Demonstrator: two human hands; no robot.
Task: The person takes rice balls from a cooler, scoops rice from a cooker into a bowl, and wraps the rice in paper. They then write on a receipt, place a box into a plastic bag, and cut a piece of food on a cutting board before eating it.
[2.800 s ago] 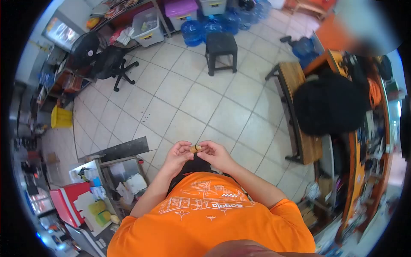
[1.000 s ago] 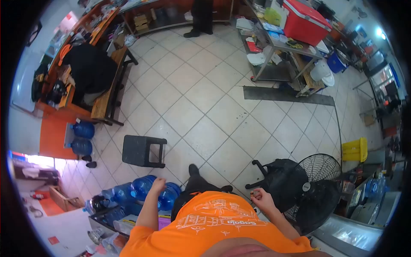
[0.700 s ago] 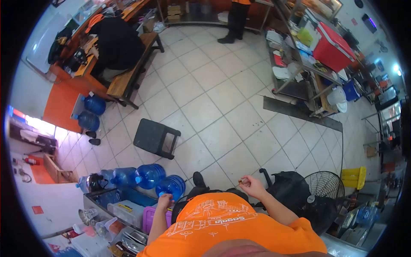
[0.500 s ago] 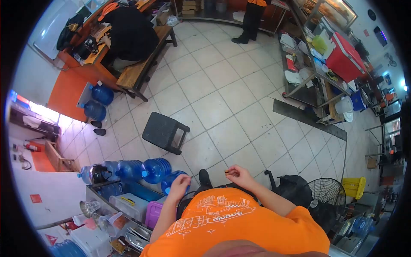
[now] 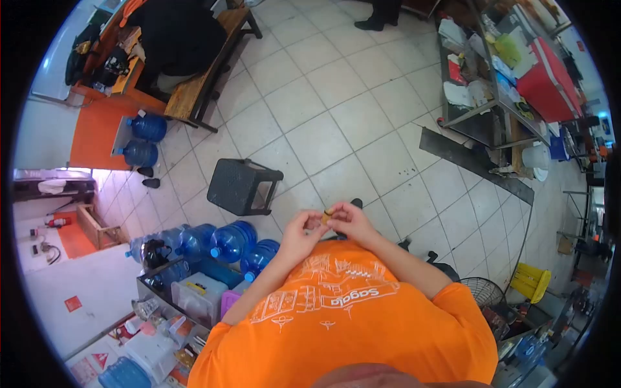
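Observation:
My left hand [image 5: 304,235] and my right hand [image 5: 350,222] meet in front of my orange shirt, fingertips together. Between them is a small yellowish-brown piece [image 5: 325,218] with a dark end, too small to name. The right fingers pinch it from one side, and the left fingers close on it from the other. Beyond the hands, a black plastic stool [image 5: 234,187] stands on the tiled floor.
Large blue water jugs [image 5: 233,240] line the floor at left, beside a counter with containers [image 5: 197,297]. A person [image 5: 178,39] sits at a wooden bench [image 5: 194,97]. A metal cart [image 5: 479,119] with a red cooler [image 5: 548,81] stands right; a fan [image 5: 484,291] is near me.
My hands have come together from apart, and the left fingers now touch the small piece the right hand was pinching. The camera view has shifted.

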